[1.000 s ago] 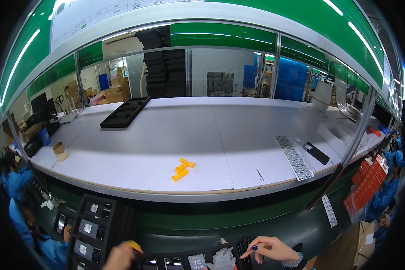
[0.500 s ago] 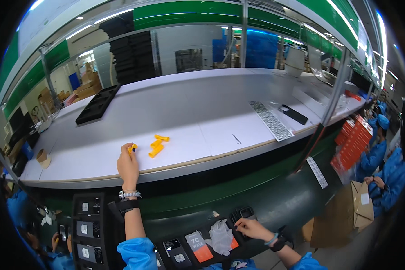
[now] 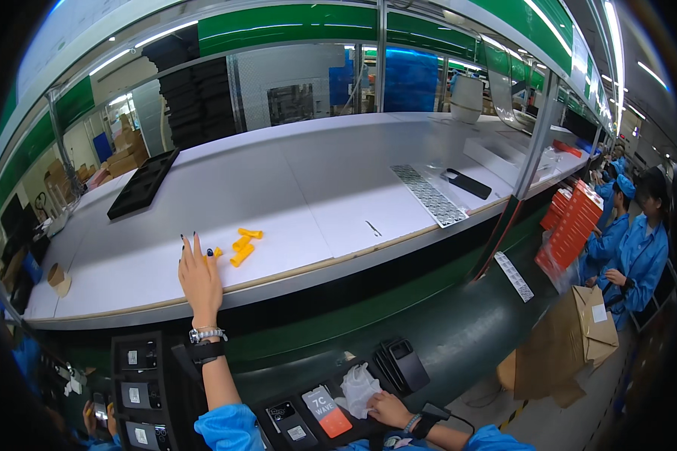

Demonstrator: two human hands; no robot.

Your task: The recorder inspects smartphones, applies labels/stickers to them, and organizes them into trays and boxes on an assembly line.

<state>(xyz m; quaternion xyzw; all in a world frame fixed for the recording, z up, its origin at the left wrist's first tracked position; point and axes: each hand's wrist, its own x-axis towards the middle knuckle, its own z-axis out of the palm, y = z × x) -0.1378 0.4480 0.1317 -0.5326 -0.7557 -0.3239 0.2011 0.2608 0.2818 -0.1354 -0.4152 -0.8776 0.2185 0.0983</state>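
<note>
- On the left of the worktop [image 3: 301, 161] stands a short brown tube [image 3: 58, 281]; farther back lies a black tray [image 3: 144, 184].
- At near left, below the worktop, a compartment tray [image 3: 139, 376] holds dark phones, one in each visible compartment.
- The left hand [image 3: 201, 284] is over the worktop's near edge. Its fingers are straight and spread, not closed. A small yellow piece is just beside the thumb; I cannot tell whether they touch.
- Just right of this hand, three yellow tubes [image 3: 241, 257] lie close together on the worktop.
- In the near middle are a dark phone [image 3: 286, 422], a grey and orange packet [image 3: 326, 413] and a white plastic bag [image 3: 358, 389].
- The right hand [image 3: 391, 412] is at the bag's right side, fingers bent; I cannot tell whether it grips.
- Beyond it lie black phone-like pieces [image 3: 408, 367].
</note>
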